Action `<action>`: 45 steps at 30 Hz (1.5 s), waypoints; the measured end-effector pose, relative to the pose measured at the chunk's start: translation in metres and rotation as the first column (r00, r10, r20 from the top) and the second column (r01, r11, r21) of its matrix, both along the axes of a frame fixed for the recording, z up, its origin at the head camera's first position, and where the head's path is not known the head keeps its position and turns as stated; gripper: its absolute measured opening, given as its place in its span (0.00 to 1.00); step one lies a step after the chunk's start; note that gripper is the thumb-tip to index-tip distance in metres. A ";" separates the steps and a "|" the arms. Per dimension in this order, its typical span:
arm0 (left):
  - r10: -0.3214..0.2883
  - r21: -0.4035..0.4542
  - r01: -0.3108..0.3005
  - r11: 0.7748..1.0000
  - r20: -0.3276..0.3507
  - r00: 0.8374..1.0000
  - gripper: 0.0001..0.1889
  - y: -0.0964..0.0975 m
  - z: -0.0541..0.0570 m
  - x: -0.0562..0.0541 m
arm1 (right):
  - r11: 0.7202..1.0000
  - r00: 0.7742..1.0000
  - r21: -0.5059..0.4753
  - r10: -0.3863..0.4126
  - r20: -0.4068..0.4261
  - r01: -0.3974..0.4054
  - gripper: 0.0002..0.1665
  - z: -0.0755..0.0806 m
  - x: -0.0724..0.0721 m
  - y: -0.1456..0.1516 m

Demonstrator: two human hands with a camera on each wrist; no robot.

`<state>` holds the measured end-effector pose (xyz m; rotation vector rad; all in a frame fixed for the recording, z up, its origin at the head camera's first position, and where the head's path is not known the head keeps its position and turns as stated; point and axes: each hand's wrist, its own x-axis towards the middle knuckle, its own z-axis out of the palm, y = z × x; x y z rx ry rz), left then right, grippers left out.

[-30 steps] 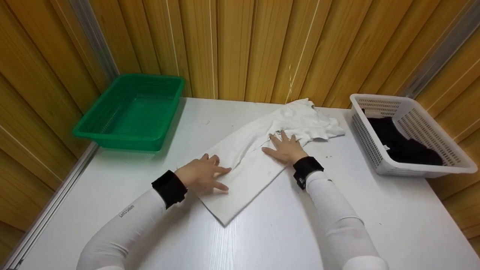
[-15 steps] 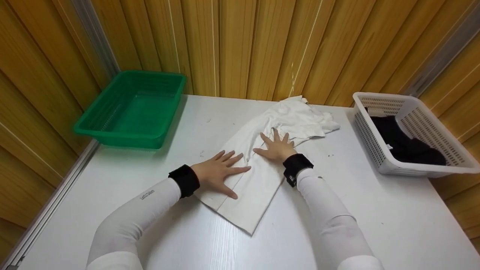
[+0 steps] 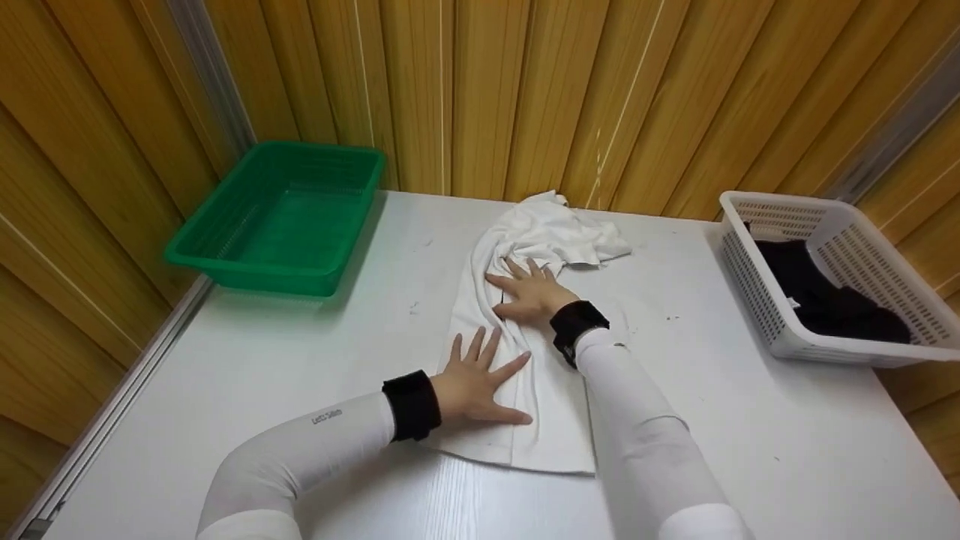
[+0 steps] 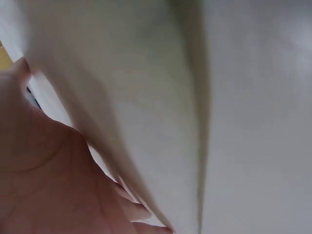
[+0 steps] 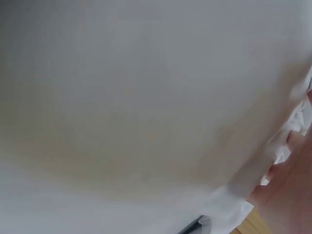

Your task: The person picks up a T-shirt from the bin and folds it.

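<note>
A white garment (image 3: 555, 427), probably a shirt, lies lengthwise on the white table, its straight hem towards me and its far end bunched up. My left hand (image 3: 480, 386) rests on the left part near the hem, fingers spread and straight. Higher up, my right hand (image 3: 529, 292) touches the cloth just below the bunched part, its fingers also spread. The left wrist view has the left palm (image 4: 53, 175) against the white cloth (image 4: 146, 122), with a fold running down it. At the right edge of the right wrist view, part of the right hand (image 5: 290, 185) meets rumpled cloth.
A green plastic basket (image 3: 259, 266) stands at the back left, with nothing seen inside. At the right, a white perforated basket (image 3: 765, 300) holds black cloth (image 3: 832, 300). Wood-patterned panels (image 3: 480, 97) rise behind the table (image 3: 345, 352).
The garment has swung from a diagonal to nearly straight towards me, its hem moving right and its bunched end left. My left hand moved right; my right hand shifted left in the view.
</note>
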<state>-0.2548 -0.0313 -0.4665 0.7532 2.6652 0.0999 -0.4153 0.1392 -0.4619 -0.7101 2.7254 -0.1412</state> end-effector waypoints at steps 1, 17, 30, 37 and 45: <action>0.014 -0.001 -0.014 1.000 0.005 1.000 0.51 0.003 0.001 0.001 | 1.000 1.000 0.005 0.003 -0.016 -0.003 0.43 0.000 0.000 0.000; -0.045 -0.009 0.045 0.999 0.031 0.999 0.50 -0.013 0.009 -0.003 | 0.986 0.986 -0.033 -0.166 -0.031 0.165 0.47 0.014 0.033 0.014; -0.085 0.055 0.083 0.995 0.042 0.995 0.54 -0.005 0.006 -0.002 | 0.980 0.978 -0.028 -0.197 0.066 0.199 0.53 -0.001 0.028 0.029; -0.093 0.019 0.093 0.995 0.013 0.996 0.52 0.011 0.003 -0.009 | 0.980 0.979 0.005 -0.198 0.040 0.198 0.55 -0.005 0.012 0.053; -0.136 0.043 0.135 0.990 0.025 0.990 0.51 0.003 0.004 -0.007 | 0.978 0.978 -0.013 -0.205 0.048 0.206 0.54 -0.002 0.016 0.061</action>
